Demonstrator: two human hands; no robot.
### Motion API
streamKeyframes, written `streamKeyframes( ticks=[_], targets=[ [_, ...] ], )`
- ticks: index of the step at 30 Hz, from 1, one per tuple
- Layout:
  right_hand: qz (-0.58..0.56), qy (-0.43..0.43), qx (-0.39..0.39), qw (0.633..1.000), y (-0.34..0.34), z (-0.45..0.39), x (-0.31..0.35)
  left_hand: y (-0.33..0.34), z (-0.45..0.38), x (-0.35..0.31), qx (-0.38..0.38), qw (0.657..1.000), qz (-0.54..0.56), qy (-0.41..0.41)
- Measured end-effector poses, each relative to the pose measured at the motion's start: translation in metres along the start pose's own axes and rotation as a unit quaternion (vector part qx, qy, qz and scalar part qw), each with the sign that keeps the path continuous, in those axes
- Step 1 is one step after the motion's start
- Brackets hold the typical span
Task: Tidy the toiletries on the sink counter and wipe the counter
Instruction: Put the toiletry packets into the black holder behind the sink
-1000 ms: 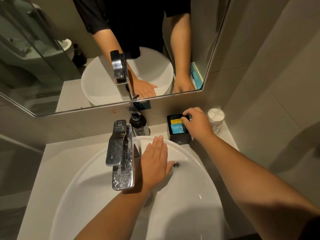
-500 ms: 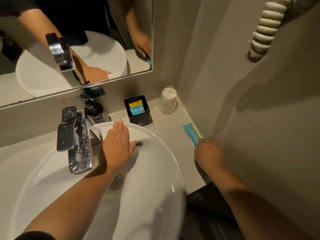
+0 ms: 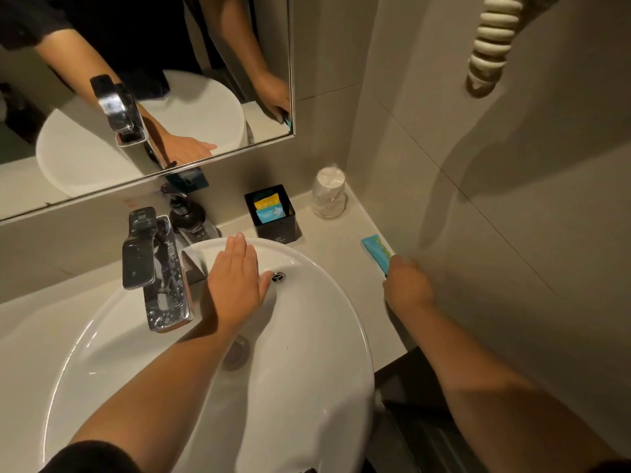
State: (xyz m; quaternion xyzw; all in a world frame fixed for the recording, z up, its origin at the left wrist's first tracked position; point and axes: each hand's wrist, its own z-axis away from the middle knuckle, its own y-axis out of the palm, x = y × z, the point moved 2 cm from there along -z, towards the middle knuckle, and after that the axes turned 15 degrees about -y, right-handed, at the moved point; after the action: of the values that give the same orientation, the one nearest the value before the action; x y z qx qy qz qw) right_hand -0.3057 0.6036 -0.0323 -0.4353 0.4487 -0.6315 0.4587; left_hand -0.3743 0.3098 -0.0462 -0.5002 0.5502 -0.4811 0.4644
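Note:
My right hand (image 3: 407, 287) closes on the near end of a long teal packet (image 3: 377, 250) that lies on the pale counter (image 3: 336, 240) against the right wall. My left hand (image 3: 235, 278) rests flat, fingers together, on the inside back rim of the white basin (image 3: 307, 336). A black square holder (image 3: 275, 216) with yellow and blue sachets stands at the back of the counter. A wrapped upturned glass (image 3: 328, 193) stands in the back right corner.
A chrome tap (image 3: 153, 268) juts over the basin, with a dark soap pump bottle (image 3: 186, 213) behind it. A mirror (image 3: 136, 80) fills the upper left. A coiled white cord (image 3: 491, 46) hangs on the right wall. Something dark sits below the counter's right end.
My right hand left the black holder, swung right to the teal packet by the wall and closed on its end. The view turned right. My left hand stayed on the basin.

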Motion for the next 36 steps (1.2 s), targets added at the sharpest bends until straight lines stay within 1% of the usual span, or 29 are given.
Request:
streamKeyframes(
  ticks=[2, 9, 13, 17, 19, 21, 22, 23, 25, 28, 30, 32, 34, 36],
  targets=[
    [-0.018, 0.008, -0.001, 1.000, -0.001, -0.002, 0.000, 0.002, 0.000, 0.001, 0.003, 1.000, -0.004, 0.000],
    [0.010, -0.005, 0.014, 1.000, -0.007, -0.003, -0.003, 0.004, 0.000, 0.001, 0.008, 1.000, -0.006, -0.002],
    [-0.029, 0.004, -0.023, 0.999, -0.005, -0.001, -0.001, 0.001, 0.000, -0.001, 0.011, 1.000, 0.000, -0.006],
    [-0.051, 0.015, -0.017, 0.998, -0.010, -0.008, -0.003, 0.000, 0.000, 0.000, 0.008, 1.000, 0.000, -0.003],
    [-0.091, 0.017, -0.019, 0.996, -0.021, -0.011, -0.006, 0.000, 0.001, 0.000, 0.011, 1.000, -0.001, 0.001],
    [-0.149, 0.018, -0.042, 0.988, -0.042, -0.013, -0.006, -0.001, 0.001, -0.001, 0.017, 1.000, 0.005, -0.002],
    [-0.203, 0.015, -0.064, 0.977, -0.056, -0.015, -0.003, -0.002, 0.002, -0.002, 0.019, 1.000, 0.008, -0.006],
    [-0.281, 0.007, -0.090, 0.956, -0.073, -0.017, 0.005, -0.003, 0.002, -0.002, 0.019, 1.000, 0.010, -0.008],
    [-0.439, -0.035, -0.132, 0.888, -0.107, -0.026, 0.030, -0.005, 0.003, -0.003, 0.016, 1.000, 0.008, -0.007],
    [-0.527, -0.136, -0.171, 0.821, -0.148, -0.049, 0.081, -0.006, 0.003, -0.002, 0.013, 1.000, 0.000, 0.002],
    [-0.552, -0.180, -0.190, 0.792, -0.157, -0.070, 0.115, -0.003, 0.002, 0.000, 0.013, 1.000, 0.002, 0.000],
    [-0.556, -0.203, -0.191, 0.783, -0.153, -0.092, 0.142, 0.000, 0.001, 0.001, 0.014, 1.000, 0.016, -0.004],
    [-0.540, -0.211, -0.176, 0.796, -0.138, -0.112, 0.161, 0.004, 0.000, 0.001, 0.013, 1.000, 0.028, 0.000],
    [-0.513, -0.215, -0.150, 0.817, -0.119, -0.125, 0.169, 0.006, 0.000, 0.000, 0.009, 0.999, 0.038, 0.005]
  ],
)
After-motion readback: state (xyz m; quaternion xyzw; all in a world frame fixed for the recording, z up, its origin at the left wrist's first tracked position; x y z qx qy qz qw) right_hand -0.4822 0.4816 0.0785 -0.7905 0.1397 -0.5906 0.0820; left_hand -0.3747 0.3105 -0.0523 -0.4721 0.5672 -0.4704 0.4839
